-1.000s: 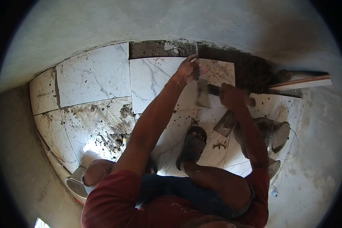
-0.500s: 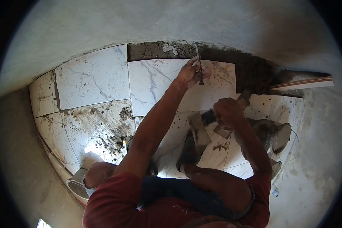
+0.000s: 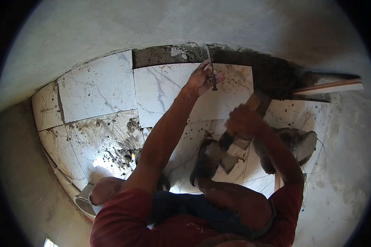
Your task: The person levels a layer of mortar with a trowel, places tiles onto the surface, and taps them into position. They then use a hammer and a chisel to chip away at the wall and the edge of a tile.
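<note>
My left hand (image 3: 203,79) has its fingers around a slim steel chisel (image 3: 208,57). The chisel's far tip meets the foot of the wall, and its blunt head points back toward me over a marbled white tile (image 3: 165,88). To the right, my right hand (image 3: 244,121) is closed on a hammer-like tool (image 3: 226,142) with a dark-banded shaft. Its broad grey end (image 3: 228,161) hangs near my foot, and motion blurs it; the tool's exact kind is hard to make out. Some of the shaft is hidden in my fist.
A strip of loose dark mortar (image 3: 272,76) runs along the wall (image 3: 193,24). A long pale strip (image 3: 329,88) lies at the right. Behind my right forearm sits a dirty rounded bag or bucket (image 3: 290,144). Rubble (image 3: 125,156) litters the left tiles. My sandalled foot (image 3: 204,164) is on the floor.
The tool in my right hand has swung, its grey end now lower and its other end raised. My left hand and the chisel appear slightly further left, still against the wall's foot.
</note>
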A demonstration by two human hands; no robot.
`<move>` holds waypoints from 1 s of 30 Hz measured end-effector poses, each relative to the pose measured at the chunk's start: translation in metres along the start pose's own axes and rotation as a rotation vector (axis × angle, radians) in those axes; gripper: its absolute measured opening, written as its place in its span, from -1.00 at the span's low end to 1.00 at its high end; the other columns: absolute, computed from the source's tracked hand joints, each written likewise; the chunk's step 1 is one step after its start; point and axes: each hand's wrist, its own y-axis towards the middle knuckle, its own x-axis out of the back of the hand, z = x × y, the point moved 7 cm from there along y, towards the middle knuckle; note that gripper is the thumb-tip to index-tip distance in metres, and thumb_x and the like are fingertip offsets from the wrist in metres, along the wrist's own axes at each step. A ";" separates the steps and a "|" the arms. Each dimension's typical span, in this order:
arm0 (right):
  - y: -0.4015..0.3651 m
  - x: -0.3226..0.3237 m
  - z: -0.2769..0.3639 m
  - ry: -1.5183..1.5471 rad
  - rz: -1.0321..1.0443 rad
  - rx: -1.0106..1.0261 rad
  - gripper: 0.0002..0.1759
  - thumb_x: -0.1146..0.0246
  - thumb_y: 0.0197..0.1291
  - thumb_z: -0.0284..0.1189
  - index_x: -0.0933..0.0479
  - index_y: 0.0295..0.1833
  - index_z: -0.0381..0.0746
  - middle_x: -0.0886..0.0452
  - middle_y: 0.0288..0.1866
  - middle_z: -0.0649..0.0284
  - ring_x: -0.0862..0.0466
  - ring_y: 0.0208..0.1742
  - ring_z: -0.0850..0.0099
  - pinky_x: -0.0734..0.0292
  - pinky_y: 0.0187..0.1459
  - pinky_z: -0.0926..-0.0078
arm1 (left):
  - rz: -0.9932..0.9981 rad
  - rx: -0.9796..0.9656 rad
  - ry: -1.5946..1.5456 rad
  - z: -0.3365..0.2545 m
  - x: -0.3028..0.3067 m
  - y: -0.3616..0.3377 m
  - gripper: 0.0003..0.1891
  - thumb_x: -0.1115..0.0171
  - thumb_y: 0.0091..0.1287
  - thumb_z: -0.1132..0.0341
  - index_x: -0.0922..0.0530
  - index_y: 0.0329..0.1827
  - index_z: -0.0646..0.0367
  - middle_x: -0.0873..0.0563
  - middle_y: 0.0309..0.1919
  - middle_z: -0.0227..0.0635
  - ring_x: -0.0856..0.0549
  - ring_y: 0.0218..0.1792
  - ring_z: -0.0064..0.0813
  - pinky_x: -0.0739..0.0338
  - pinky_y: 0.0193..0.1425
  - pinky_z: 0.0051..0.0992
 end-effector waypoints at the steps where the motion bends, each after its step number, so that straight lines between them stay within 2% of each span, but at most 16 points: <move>1: 0.001 -0.004 -0.007 -0.051 -0.015 0.011 -0.90 -0.21 -0.19 -0.38 -0.47 -0.47 -0.10 -0.49 -0.46 0.26 -0.56 -0.28 0.29 -0.45 -0.23 0.31 | -0.006 0.013 0.001 0.004 0.001 -0.002 -0.57 0.14 0.38 0.46 -0.06 0.29 0.01 -0.50 -0.42 -0.25 -0.62 -0.21 -0.13 -0.52 0.04 0.00; 2: 0.003 -0.026 -0.055 -0.014 0.239 -0.388 -0.88 -0.18 -0.17 -0.40 -0.46 -0.42 -0.12 -0.46 -0.49 0.26 -0.55 -0.31 0.28 -0.45 -0.28 0.27 | -0.031 -0.003 -0.002 0.005 0.002 -0.002 -0.58 0.14 0.38 0.46 -0.07 0.28 0.02 -0.51 -0.42 -0.25 -0.62 -0.22 -0.13 -0.52 0.04 -0.01; 5: -0.015 -0.008 -0.034 0.047 -0.065 -0.503 -0.86 -0.18 -0.17 -0.40 -0.44 -0.40 -0.13 -0.46 -0.47 0.27 -0.55 -0.33 0.28 -0.44 -0.34 0.25 | -0.035 -0.006 -0.009 0.001 -0.005 -0.003 -0.60 0.14 0.38 0.45 -0.10 0.26 0.03 -0.51 -0.42 -0.26 -0.62 -0.25 -0.15 -0.52 0.03 -0.04; 6: -0.017 -0.008 -0.032 0.045 -0.060 -0.508 -0.86 -0.18 -0.17 -0.40 -0.44 -0.40 -0.13 -0.46 -0.47 0.27 -0.55 -0.33 0.28 -0.44 -0.34 0.25 | -0.009 -0.005 -0.037 0.001 -0.007 -0.002 -0.62 0.14 0.38 0.45 -0.13 0.24 0.03 -0.51 -0.42 -0.26 -0.62 -0.25 -0.16 -0.52 0.04 -0.04; 9: -0.018 0.020 0.021 0.137 -0.456 0.255 -0.88 -0.17 -0.15 -0.39 -0.45 -0.39 -0.10 -0.51 -0.36 0.26 -0.55 -0.33 0.28 -0.45 -0.37 0.24 | 0.023 -0.018 -0.048 -0.004 -0.008 -0.002 -0.65 0.14 0.37 0.47 -0.18 0.21 0.04 -0.51 -0.40 -0.27 -0.61 -0.26 -0.24 -0.50 0.08 -0.05; 10: -0.005 -0.002 -0.010 0.067 -0.282 0.111 -0.87 -0.18 -0.14 -0.35 -0.45 -0.39 -0.07 -0.51 -0.40 0.29 -0.55 -0.37 0.31 -0.46 -0.37 0.28 | 0.033 -0.018 -0.021 -0.004 -0.007 -0.003 -0.66 0.14 0.36 0.49 -0.22 0.18 0.04 -0.50 -0.38 -0.27 -0.60 -0.26 -0.32 -0.49 0.11 -0.07; 11: -0.009 -0.012 -0.021 0.073 -0.285 0.105 -0.87 -0.18 -0.14 -0.35 -0.45 -0.39 -0.07 -0.51 -0.40 0.29 -0.55 -0.37 0.31 -0.46 -0.37 0.28 | 0.031 -0.011 -0.018 -0.001 -0.005 -0.004 -0.66 0.14 0.36 0.49 -0.22 0.18 0.04 -0.50 -0.38 -0.27 -0.60 -0.26 -0.32 -0.49 0.11 -0.07; 13: -0.019 -0.004 -0.073 -0.031 -0.169 -0.589 -0.85 -0.20 -0.18 -0.30 -0.45 -0.41 -0.07 -0.49 -0.47 0.31 -0.53 -0.44 0.32 -0.46 -0.36 0.30 | -0.012 -0.023 -0.028 -0.006 -0.010 -0.006 -0.69 0.14 0.37 0.47 -0.24 0.17 0.05 -0.50 -0.38 -0.27 -0.60 -0.26 -0.32 -0.51 0.08 -0.09; 15: -0.021 -0.002 -0.039 -0.061 -0.211 -0.599 -0.85 -0.19 -0.13 -0.29 -0.45 -0.42 -0.09 -0.51 -0.49 0.29 -0.56 -0.47 0.29 -0.49 -0.38 0.27 | -0.060 -0.008 0.014 -0.002 -0.010 -0.011 -0.68 0.14 0.37 0.47 -0.23 0.18 0.07 -0.49 -0.38 -0.27 -0.60 -0.27 -0.32 -0.53 0.07 -0.11; 17: -0.007 0.013 0.019 0.091 -0.202 0.076 -0.87 -0.22 -0.17 -0.36 -0.47 -0.47 -0.15 -0.56 -0.45 0.18 -0.60 -0.45 0.18 -0.49 -0.39 0.20 | -0.026 -0.016 0.015 -0.006 -0.011 -0.004 -0.66 0.14 0.38 0.46 -0.22 0.20 0.08 -0.49 -0.39 -0.26 -0.60 -0.27 -0.31 -0.52 0.07 -0.11; 21: 0.002 -0.002 -0.019 0.056 -0.153 0.013 -0.87 -0.23 -0.18 -0.35 -0.47 -0.48 -0.13 -0.55 -0.47 0.19 -0.60 -0.45 0.20 -0.49 -0.38 0.21 | 0.014 -0.012 -0.042 -0.002 -0.006 0.001 -0.65 0.14 0.38 0.45 -0.16 0.22 0.05 -0.49 -0.42 -0.28 -0.59 -0.33 -0.30 -0.54 0.03 -0.07; 23: -0.015 0.006 -0.069 0.034 -0.235 -0.662 -0.88 -0.23 -0.20 -0.36 -0.48 -0.47 -0.12 -0.52 -0.49 0.18 -0.57 -0.38 0.24 -0.48 -0.30 0.27 | -0.035 -0.015 -0.058 -0.001 -0.003 0.004 -0.62 0.11 0.37 0.46 -0.14 0.24 0.05 -0.48 -0.43 -0.30 -0.59 -0.35 -0.32 -0.54 0.02 -0.09; 25: -0.017 0.009 -0.040 0.054 -0.213 -0.597 -0.87 -0.23 -0.20 -0.38 -0.48 -0.45 -0.13 -0.51 -0.52 0.18 -0.57 -0.40 0.25 -0.49 -0.32 0.29 | -0.014 -0.024 -0.044 -0.004 -0.003 0.004 -0.68 0.14 0.36 0.49 -0.19 0.17 0.07 -0.49 -0.40 -0.29 -0.58 -0.33 -0.34 -0.53 0.05 -0.09; 27: -0.009 0.026 0.020 0.124 -0.325 0.158 -0.87 -0.21 -0.15 -0.38 -0.48 -0.42 -0.13 -0.52 -0.56 0.20 -0.58 -0.50 0.25 -0.49 -0.47 0.28 | 0.008 -0.038 -0.046 -0.004 -0.006 0.006 -0.73 0.16 0.36 0.52 -0.25 0.09 0.09 -0.49 -0.38 -0.27 -0.58 -0.32 -0.35 -0.51 0.07 -0.10; 29: -0.009 0.026 0.014 0.086 -0.376 0.218 -0.85 -0.14 -0.06 -0.31 -0.46 -0.36 -0.13 -0.55 -0.44 0.20 -0.62 -0.39 0.25 -0.51 -0.38 0.24 | -0.015 -0.037 -0.029 -0.003 -0.003 0.003 -0.71 0.15 0.35 0.52 -0.25 0.11 0.08 -0.49 -0.38 -0.27 -0.58 -0.32 -0.35 -0.51 0.07 -0.10; 30: 0.000 0.008 -0.034 0.043 -0.248 -0.194 -0.85 -0.16 -0.10 -0.33 -0.46 -0.37 -0.13 -0.54 -0.43 0.21 -0.61 -0.37 0.27 -0.50 -0.37 0.24 | -0.018 -0.031 -0.025 -0.002 -0.002 0.001 -0.71 0.15 0.35 0.52 -0.25 0.11 0.08 -0.49 -0.38 -0.27 -0.58 -0.32 -0.35 -0.51 0.07 -0.10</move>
